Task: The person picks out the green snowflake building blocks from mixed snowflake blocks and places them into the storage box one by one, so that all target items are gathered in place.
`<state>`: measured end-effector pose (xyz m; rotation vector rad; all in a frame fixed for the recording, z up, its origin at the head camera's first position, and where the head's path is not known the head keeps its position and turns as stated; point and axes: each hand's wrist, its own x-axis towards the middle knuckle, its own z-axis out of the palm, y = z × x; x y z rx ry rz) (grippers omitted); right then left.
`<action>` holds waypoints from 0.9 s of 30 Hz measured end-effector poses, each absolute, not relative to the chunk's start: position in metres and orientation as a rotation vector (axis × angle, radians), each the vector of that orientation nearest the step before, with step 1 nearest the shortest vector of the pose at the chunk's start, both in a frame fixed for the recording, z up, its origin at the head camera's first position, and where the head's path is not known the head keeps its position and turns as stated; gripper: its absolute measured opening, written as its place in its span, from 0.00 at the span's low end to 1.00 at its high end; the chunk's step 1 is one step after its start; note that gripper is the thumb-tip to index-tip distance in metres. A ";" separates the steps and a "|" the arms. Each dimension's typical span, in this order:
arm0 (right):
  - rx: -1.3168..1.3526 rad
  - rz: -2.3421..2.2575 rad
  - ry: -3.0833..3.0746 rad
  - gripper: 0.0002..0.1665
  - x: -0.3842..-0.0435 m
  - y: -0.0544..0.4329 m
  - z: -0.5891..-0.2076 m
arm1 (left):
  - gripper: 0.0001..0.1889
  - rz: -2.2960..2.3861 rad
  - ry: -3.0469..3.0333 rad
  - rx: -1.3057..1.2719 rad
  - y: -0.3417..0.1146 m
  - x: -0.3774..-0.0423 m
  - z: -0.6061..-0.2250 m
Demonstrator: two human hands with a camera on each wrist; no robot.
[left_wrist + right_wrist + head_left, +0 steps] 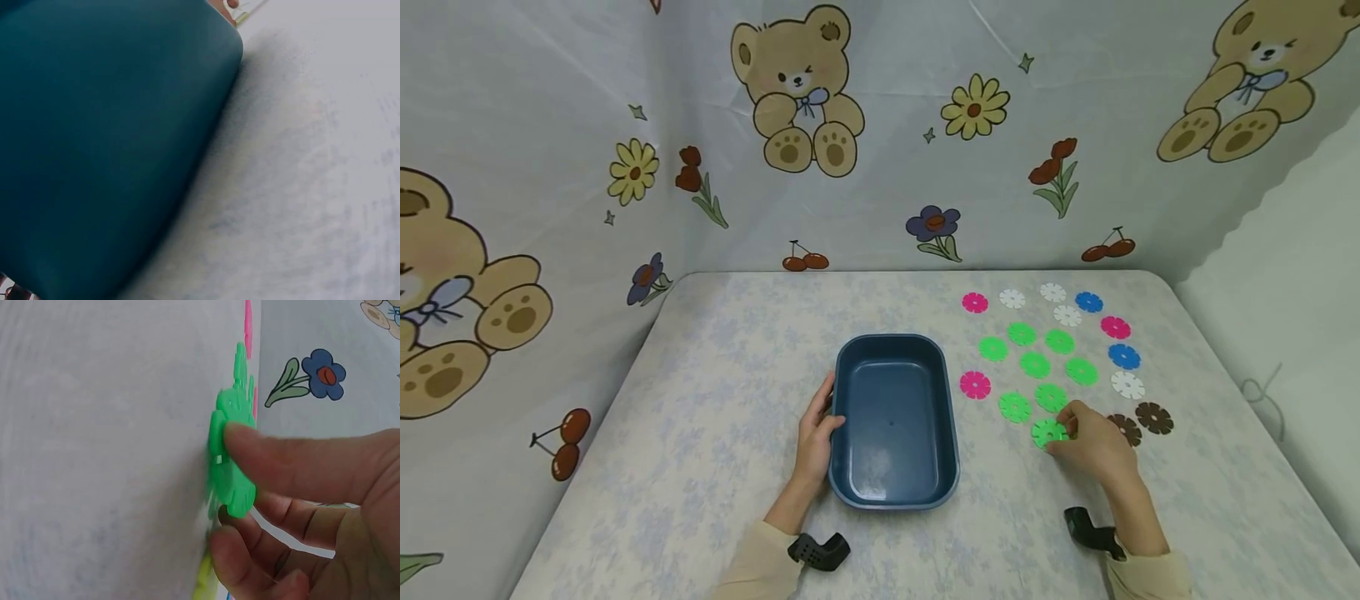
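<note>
A dark blue rectangular plastic bin [891,504] stands upright near the middle of the table. My left hand [814,437] grips its left wall, the thumb over the rim and the fingers outside. In the left wrist view the bin's outer wall [106,137] fills the left side, and most of that hand is hidden. To the right, my right hand [1093,446] pinches a green notched plastic disc [1047,432] at the table surface. In the right wrist view the thumb lies on this green disc [234,469], with fingertips at its lower edge.
Several green discs [1035,365] lie flat right of the bin. Around them are pink discs [975,385], white discs [1127,385] and blue discs [1124,356]. Brown discs [1154,418] lie close beside the right hand. A patterned curtain [880,200] hangs behind the table [722,375].
</note>
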<state>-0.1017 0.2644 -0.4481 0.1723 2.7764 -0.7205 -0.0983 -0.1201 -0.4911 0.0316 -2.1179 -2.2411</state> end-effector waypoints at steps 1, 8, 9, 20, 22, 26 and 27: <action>0.168 -0.723 2.780 0.24 -0.101 0.264 -0.447 | 0.35 -2.242 -2.116 0.034 -0.120 -0.098 -0.491; 0.098 -0.815 2.775 0.13 -0.101 0.269 -0.440 | 0.36 -2.246 -2.106 0.043 -0.119 -0.098 -0.492; 0.101 -0.853 2.760 0.13 -0.101 0.269 -0.439 | 0.36 -2.244 -2.107 0.042 -0.119 -0.098 -0.492; 0.040 -1.367 2.600 0.20 -0.120 0.244 -0.417 | 0.35 -2.225 -2.097 0.035 -0.119 -0.098 -0.492; 0.005 -1.436 2.575 0.19 -0.127 0.232 -0.411 | 0.34 -2.217 -2.098 0.023 -0.119 -0.099 -0.491; -0.066 -1.478 2.563 0.18 -0.145 0.203 -0.402 | 0.34 -2.209 -2.100 0.016 -0.119 -0.098 -0.491; -0.083 -1.475 2.560 0.18 -0.149 0.195 -0.400 | 0.34 -2.208 -2.099 0.016 -0.119 -0.098 -0.491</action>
